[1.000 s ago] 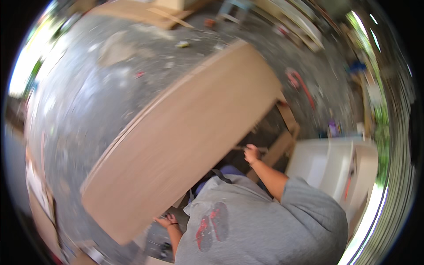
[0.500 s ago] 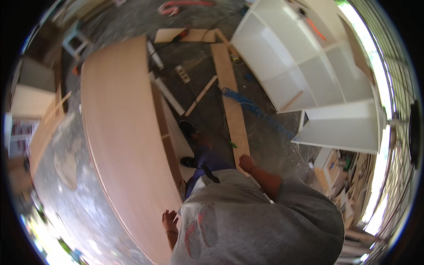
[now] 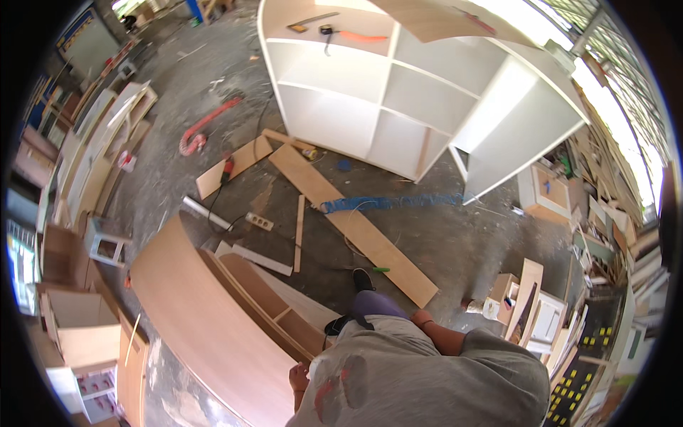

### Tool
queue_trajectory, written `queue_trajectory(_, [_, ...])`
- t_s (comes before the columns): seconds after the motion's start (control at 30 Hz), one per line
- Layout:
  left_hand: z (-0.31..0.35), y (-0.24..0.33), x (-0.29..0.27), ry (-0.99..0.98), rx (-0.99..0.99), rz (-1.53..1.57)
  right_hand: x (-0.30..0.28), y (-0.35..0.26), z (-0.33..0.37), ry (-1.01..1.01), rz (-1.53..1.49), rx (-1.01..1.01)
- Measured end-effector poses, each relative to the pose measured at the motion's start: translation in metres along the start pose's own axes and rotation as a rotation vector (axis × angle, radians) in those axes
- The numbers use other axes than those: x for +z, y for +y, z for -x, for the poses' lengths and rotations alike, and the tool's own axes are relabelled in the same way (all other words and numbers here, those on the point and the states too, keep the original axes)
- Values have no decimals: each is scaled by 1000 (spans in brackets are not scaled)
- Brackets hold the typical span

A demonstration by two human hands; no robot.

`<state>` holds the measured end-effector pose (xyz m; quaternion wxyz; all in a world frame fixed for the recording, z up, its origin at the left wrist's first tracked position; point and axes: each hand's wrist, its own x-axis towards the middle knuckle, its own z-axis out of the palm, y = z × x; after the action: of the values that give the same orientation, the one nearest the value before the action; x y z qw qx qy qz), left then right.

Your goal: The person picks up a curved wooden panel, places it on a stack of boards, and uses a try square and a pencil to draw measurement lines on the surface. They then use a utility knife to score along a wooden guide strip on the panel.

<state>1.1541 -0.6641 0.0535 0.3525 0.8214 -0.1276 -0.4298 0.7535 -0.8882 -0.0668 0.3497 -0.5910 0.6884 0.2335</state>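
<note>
My left hand (image 3: 299, 377) hangs beside my shirt, next to the long curved wooden panel piece (image 3: 213, 313), its fingers loosely bent and a little apart. Nothing shows in it; whether it touches the panel's edge I cannot tell. Low at my right thigh is my right hand (image 3: 421, 317), back upward, its fingers mostly hidden. No object shows in it. Beyond it a long wooden board (image 3: 370, 238) lies on the floor, with a green-handled tool (image 3: 381, 270) beside it. My shoe (image 3: 363, 280) stands near that tool.
Ahead stands a white shelf cabinet (image 3: 327, 117) with a tape measure (image 3: 326, 30) on it. A blue coiled hose (image 3: 356, 205) crosses the board. Around lie a power strip (image 3: 260, 221), a red corded tool (image 3: 228, 169) and a red-orange strap (image 3: 206, 121). Wood scraps (image 3: 597, 235) pile at right.
My view has tipped up and swung, so the cabinet now stands ahead and the curved panel sits lower. My left hand is nearer my body; my right hand remains low at my side.
</note>
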Motion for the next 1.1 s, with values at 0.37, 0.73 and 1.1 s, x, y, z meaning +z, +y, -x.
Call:
queue_trajectory(0.37, [5, -20, 60, 466, -329, 155, -149, -86, -108, -108, -1052, -17])
queue_trajectory(0.73, [-69, 50, 61, 547, -584, 604, -351, -420, -151, 22, -1068, -556])
queue_trajectory(1.1, [-222, 109, -18, 559, -237, 912, -546, -612, -176, 884, -554, -1057])
